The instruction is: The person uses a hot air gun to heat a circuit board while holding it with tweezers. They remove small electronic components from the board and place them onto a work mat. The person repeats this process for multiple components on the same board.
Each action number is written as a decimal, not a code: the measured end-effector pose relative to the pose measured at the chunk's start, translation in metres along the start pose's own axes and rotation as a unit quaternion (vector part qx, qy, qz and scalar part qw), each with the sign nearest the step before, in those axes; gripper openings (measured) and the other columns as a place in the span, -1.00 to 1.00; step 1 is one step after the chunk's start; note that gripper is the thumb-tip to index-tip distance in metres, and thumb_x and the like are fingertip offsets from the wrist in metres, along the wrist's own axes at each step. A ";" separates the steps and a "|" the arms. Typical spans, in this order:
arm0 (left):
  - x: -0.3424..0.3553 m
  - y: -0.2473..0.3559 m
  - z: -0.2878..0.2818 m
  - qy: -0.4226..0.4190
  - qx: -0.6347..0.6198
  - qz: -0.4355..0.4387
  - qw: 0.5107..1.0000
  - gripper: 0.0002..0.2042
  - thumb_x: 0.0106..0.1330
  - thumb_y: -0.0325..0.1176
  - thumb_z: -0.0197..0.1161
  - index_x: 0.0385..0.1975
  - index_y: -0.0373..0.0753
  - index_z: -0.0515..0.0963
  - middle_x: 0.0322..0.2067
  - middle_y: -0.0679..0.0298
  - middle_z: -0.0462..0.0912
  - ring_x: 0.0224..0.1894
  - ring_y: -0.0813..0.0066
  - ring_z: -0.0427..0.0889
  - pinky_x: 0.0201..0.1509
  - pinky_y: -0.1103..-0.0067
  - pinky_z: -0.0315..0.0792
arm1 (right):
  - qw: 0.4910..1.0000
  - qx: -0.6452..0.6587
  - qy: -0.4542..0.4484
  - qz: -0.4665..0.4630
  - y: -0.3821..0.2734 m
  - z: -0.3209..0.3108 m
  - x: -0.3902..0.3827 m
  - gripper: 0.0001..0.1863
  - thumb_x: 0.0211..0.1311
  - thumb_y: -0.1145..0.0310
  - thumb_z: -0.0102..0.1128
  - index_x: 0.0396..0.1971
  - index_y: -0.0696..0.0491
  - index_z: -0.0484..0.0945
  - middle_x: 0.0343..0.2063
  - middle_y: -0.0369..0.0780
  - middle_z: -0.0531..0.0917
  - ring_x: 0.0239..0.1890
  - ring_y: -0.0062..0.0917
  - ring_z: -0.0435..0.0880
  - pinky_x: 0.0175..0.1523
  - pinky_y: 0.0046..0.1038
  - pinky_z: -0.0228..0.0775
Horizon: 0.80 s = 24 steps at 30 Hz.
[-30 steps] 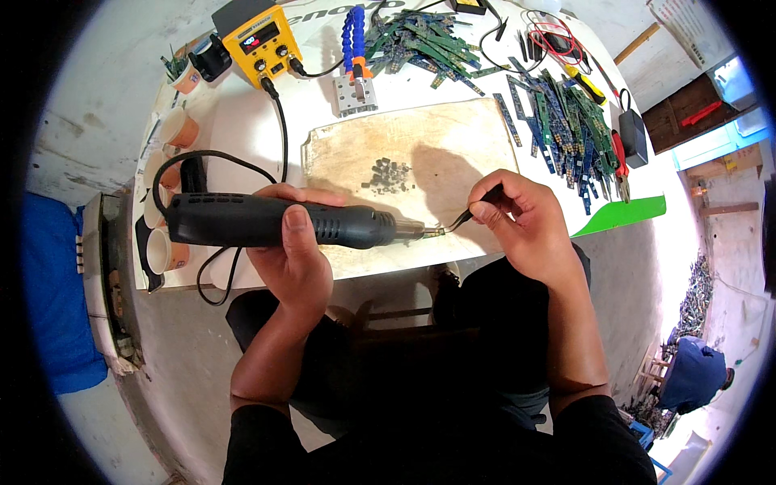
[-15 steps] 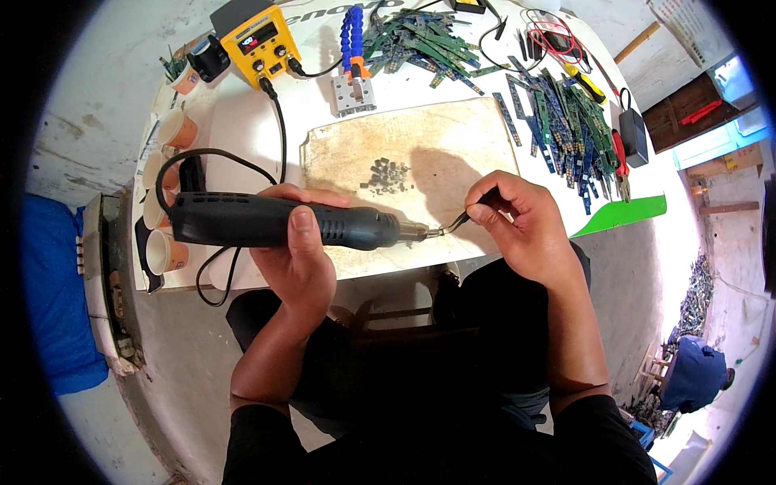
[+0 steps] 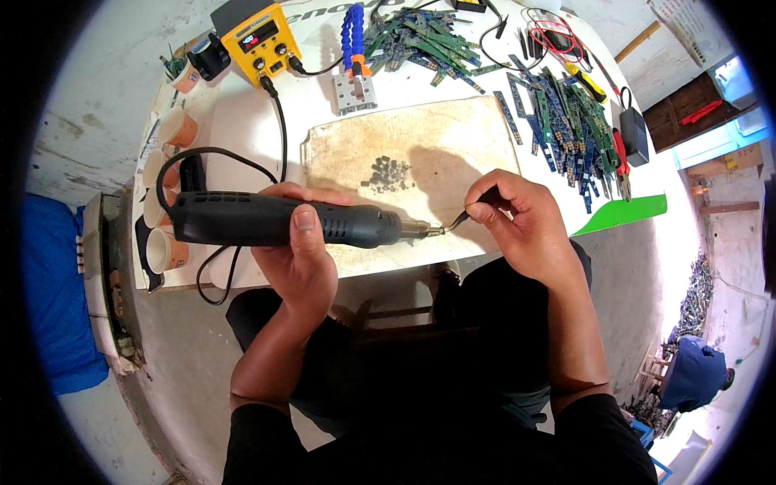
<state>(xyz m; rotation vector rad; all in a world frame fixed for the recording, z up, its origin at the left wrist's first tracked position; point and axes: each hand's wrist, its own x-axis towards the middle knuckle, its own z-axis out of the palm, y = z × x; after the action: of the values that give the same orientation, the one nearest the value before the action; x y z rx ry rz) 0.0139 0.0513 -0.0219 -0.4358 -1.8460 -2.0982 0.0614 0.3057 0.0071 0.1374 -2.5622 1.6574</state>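
Note:
My left hand (image 3: pixel 303 267) is wrapped round a black hot air gun (image 3: pixel 267 218), held level above the near edge of a stained tan board (image 3: pixel 339 145). Its metal nozzle (image 3: pixel 416 229) points right, toward my other hand. Pinched between the thumb and fingers of my right hand (image 3: pixel 525 222) are dark tweezers (image 3: pixel 457 220) with a bent tip. That tip is right at the nozzle's mouth; whether it grips anything there is too small to tell. A small heap of grey chips (image 3: pixel 388 174) lies on the board beyond the gun.
A yellow soldering station (image 3: pixel 257 44) stands at the back left, its black cable (image 3: pixel 281 133) running to the gun. Paper cups (image 3: pixel 166 252) line the left edge. Circuit board strips are heaped at the back (image 3: pixel 420 44) and right (image 3: pixel 570 129), near red-handled pliers (image 3: pixel 621 158).
The hot air gun and my left hand have shifted very slightly to the right. My right hand with the tweezers is almost still.

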 end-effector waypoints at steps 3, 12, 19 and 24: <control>-0.001 -0.001 -0.001 -0.003 0.005 -0.001 1.000 -0.69 0.51 -0.13 0.04 -0.07 -0.29 0.33 -0.35 0.00 0.68 -0.25 0.33 0.66 -0.02 0.46 0.53 | 1.000 0.000 0.000 -0.001 0.001 0.000 0.000 -0.93 0.28 0.58 0.28 -0.28 0.16 0.57 -0.47 -0.21 0.62 -0.41 -0.61 0.56 -0.23 -0.52 0.45; -0.001 0.002 0.002 -0.004 -0.002 -0.004 1.000 -0.68 0.51 -0.13 0.05 -0.06 -0.30 0.34 -0.35 0.01 0.69 -0.25 0.35 0.67 -0.02 0.47 0.54 | 1.000 -0.005 0.002 -0.003 0.000 0.000 0.000 -0.93 0.29 0.57 0.28 -0.29 0.17 0.57 -0.47 -0.21 0.62 -0.40 -0.62 0.56 -0.22 -0.52 0.46; 0.000 0.001 0.003 -0.004 -0.008 0.003 1.000 -0.69 0.50 -0.14 0.07 -0.06 -0.30 0.35 -0.35 0.02 0.69 -0.24 0.36 0.67 -0.01 0.46 0.55 | 1.000 0.001 0.001 -0.003 0.001 0.001 0.000 -0.93 0.29 0.57 0.28 -0.29 0.17 0.57 -0.46 -0.22 0.62 -0.39 -0.63 0.55 -0.20 -0.52 0.47; 0.000 0.000 0.001 -0.007 -0.019 0.003 1.000 -0.69 0.50 -0.16 0.08 -0.06 -0.31 0.35 -0.35 0.02 0.69 -0.22 0.34 0.69 0.00 0.45 0.55 | 1.000 0.006 -0.004 -0.001 0.000 0.000 0.000 -0.94 0.29 0.58 0.28 -0.28 0.17 0.57 -0.46 -0.23 0.62 -0.38 -0.65 0.54 -0.20 -0.53 0.46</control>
<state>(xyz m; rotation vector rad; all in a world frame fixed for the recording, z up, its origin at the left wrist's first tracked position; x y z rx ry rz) 0.0141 0.0525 -0.0219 -0.4653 -1.8123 -2.1358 0.0609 0.3053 0.0067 0.1477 -2.5570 1.6754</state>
